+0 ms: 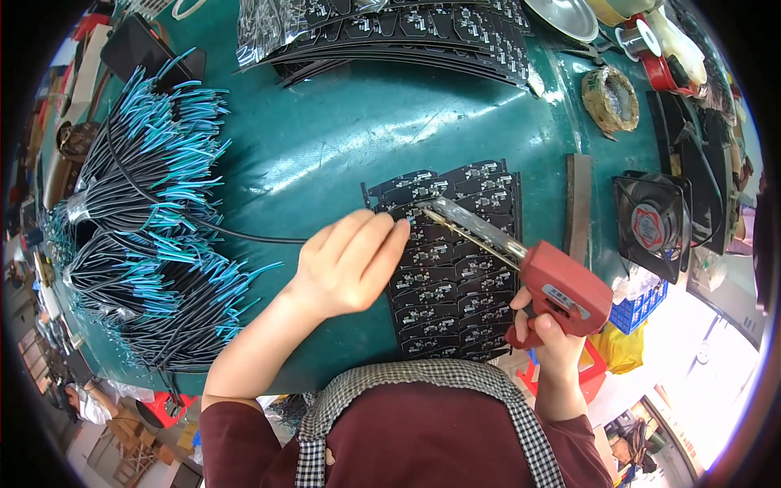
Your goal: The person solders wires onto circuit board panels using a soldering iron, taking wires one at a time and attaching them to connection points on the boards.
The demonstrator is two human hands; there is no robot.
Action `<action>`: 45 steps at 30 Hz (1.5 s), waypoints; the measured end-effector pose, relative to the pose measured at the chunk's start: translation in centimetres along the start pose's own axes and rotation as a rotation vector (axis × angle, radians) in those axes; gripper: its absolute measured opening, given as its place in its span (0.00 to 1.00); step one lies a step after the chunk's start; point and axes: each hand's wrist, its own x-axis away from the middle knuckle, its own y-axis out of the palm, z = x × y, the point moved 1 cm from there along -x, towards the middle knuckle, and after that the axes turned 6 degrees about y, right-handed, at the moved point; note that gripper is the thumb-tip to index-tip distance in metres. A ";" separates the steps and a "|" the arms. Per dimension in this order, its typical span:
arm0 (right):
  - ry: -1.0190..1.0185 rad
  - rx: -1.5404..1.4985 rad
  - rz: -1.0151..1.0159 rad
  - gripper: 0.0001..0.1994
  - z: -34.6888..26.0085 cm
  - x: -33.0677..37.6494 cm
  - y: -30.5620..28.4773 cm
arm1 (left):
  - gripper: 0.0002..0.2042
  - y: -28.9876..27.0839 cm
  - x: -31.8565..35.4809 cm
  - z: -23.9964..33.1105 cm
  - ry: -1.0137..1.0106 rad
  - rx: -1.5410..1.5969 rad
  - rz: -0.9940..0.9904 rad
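Note:
My right hand (pixel 547 329) is wrapped round the grip of a red soldering gun (pixel 569 289). Its long tip and a metal feed tube point up and left, ending over the upper part of a black circuit board panel (pixel 460 276). Over the panel's left edge, my left hand (pixel 346 264) has its fingers closed on a black cable (pixel 252 237). That cable trails left to large bundles of black cables with stripped blue wire ends (pixel 175 195). The cable's end near the tip is hidden behind my fingers.
More black panels (pixel 407 32) are stacked at the far side of the green table (pixel 325 130). To the right are a metal bar (pixel 578 203), a small fan (pixel 651 224), a round tin (pixel 610 99) and a solder spool (pixel 639 41). A phone (pixel 142 49) lies far left.

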 end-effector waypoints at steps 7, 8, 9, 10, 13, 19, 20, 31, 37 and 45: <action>0.034 -0.008 -0.045 0.26 1.2 1.8 -1.3 | 0.16 -0.2 0.3 1.1 0.008 0.040 -0.052; 0.036 -0.007 -0.042 0.26 1.3 1.9 -1.3 | 0.15 -0.2 0.4 0.9 0.025 0.039 -0.082; 0.039 -0.017 -0.040 0.26 1.3 1.9 -1.3 | 0.14 0.0 0.4 0.7 0.043 0.038 -0.112; 0.041 -0.029 -0.044 0.26 1.4 1.8 -1.2 | 0.14 0.0 0.4 0.6 0.042 0.038 -0.114; 0.075 -0.001 -0.026 0.26 1.2 1.7 -1.0 | 0.14 0.0 0.3 0.5 0.053 0.077 -0.117; 0.082 0.028 -0.023 0.23 1.2 1.9 -1.0 | 0.15 0.0 0.4 0.5 0.058 0.080 -0.139; 0.082 0.028 -0.022 0.23 1.2 1.9 -1.0 | 0.15 0.1 0.5 0.5 0.053 0.077 -0.139; 0.075 0.437 0.023 0.33 1.4 2.9 -1.0 | 0.15 0.0 0.3 0.7 0.046 0.064 -0.155; 0.040 -0.008 0.022 0.31 0.8 3.7 -0.5 | 0.15 -0.3 -0.2 0.9 0.014 0.086 -0.136; 0.020 -0.051 -0.067 0.29 1.8 4.4 -0.9 | 0.11 -1.1 -0.9 1.2 0.033 -0.031 -0.189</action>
